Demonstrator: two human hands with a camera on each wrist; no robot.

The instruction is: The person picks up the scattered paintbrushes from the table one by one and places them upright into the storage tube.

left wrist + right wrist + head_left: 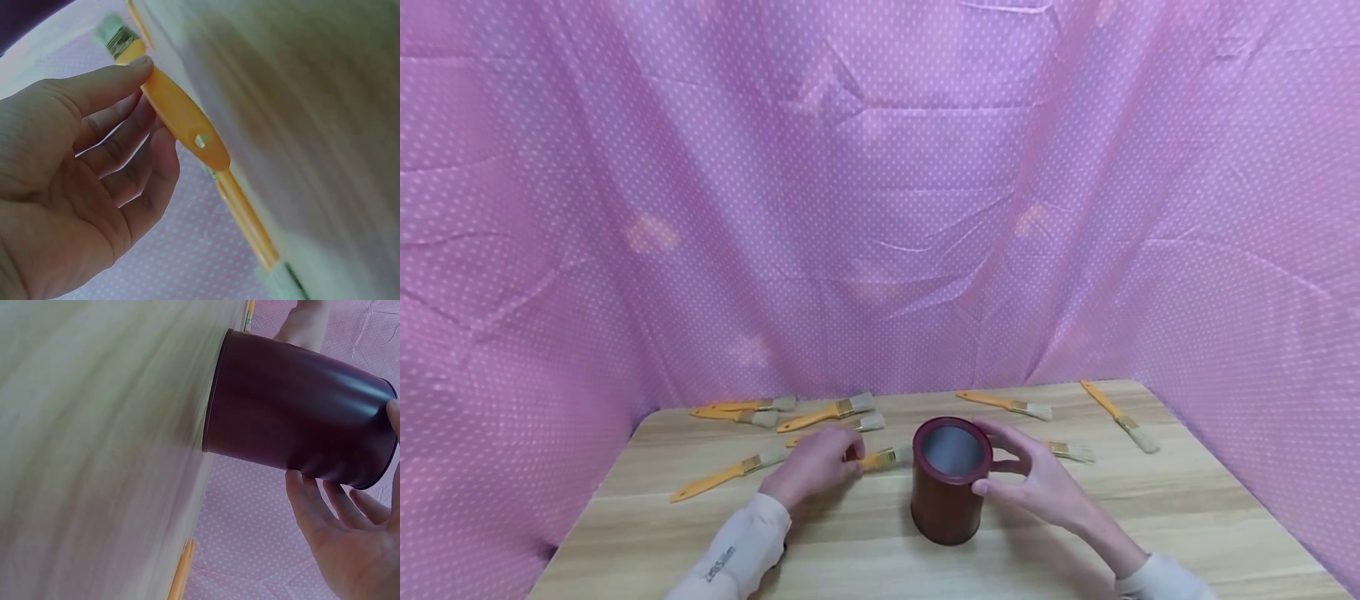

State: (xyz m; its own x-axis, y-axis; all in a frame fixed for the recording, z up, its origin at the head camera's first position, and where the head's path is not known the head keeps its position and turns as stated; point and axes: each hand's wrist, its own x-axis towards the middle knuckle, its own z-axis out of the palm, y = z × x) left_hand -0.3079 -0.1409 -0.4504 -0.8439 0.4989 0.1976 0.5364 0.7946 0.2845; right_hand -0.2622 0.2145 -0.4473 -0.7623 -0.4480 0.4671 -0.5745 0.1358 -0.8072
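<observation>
Left of can [946, 512]: pinching paintbrush [182, 109] with left hand [816, 468] | at right: gripping can with right hand [1045, 482] | well off far edge [917, 397], with bare tabletop [850, 558] nearer

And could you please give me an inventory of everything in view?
Table: 1, light wood-grain, at the front.
Can: 1, dark reddish-brown, upright on the table.
Held paintbrush: 1, orange handle, pale bristles, left of the can.
Other paintbrushes: 8, same colours, on the table, five left, three right.
Dotted cloth: pieces uncountable, pink-purple, behind and beside the table.
Sleeves: 2, off-white, at the head view's bottom edge.
Left hand: 1, pinching the held paintbrush.
Right hand: 1, gripping the can.
</observation>
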